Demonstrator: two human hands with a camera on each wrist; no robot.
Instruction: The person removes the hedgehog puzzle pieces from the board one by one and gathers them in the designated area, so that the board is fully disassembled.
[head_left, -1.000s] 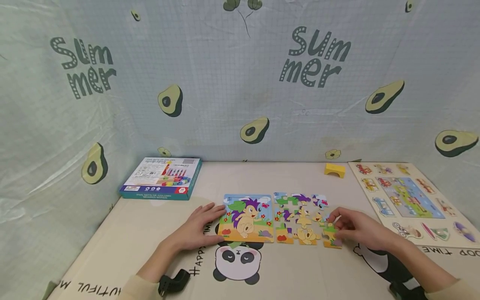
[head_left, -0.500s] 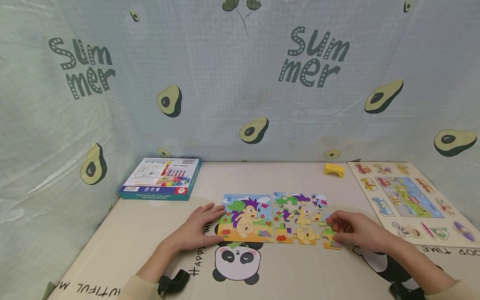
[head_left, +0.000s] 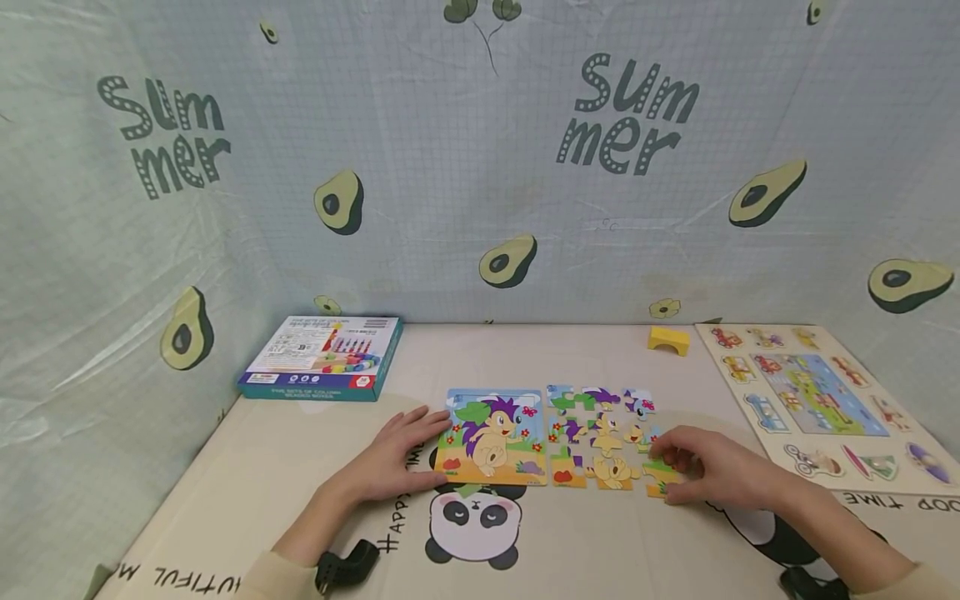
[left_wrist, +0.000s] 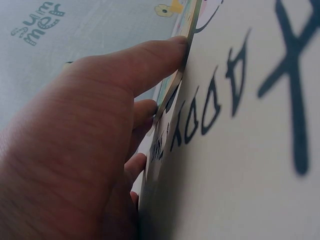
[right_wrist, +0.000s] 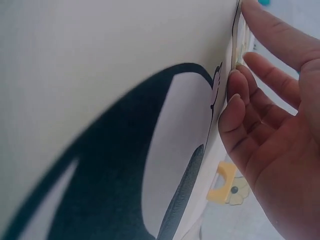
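A finished hedgehog picture board [head_left: 495, 442] lies flat in the head view. My left hand [head_left: 390, 450] rests at its left edge, fingers spread and thumb at the lower corner. To its right is a second hedgehog picture made of jigsaw pieces [head_left: 611, 471], with gaps between several of them. My right hand [head_left: 720, 471] holds a green and orange puzzle piece [head_left: 660, 481] at the lower right corner of this layout, thumb at its near edge and index finger beyond it. In the right wrist view the piece is seen edge-on, and the other fingers [right_wrist: 232, 112] curl loosely.
A boxed toy set [head_left: 322, 358] lies at the back left. At the back right stands a yellow arch block [head_left: 669, 340]. A large picture board [head_left: 757, 400] with shaped pieces lies at the right, beyond my right hand. A patterned sheet [head_left: 420, 275] hangs behind the table.
My right hand has shifted slightly left and nearer over the corner piece, its thumb moving to the near edge and covering more of it. The left hand and hedgehog board stay put.
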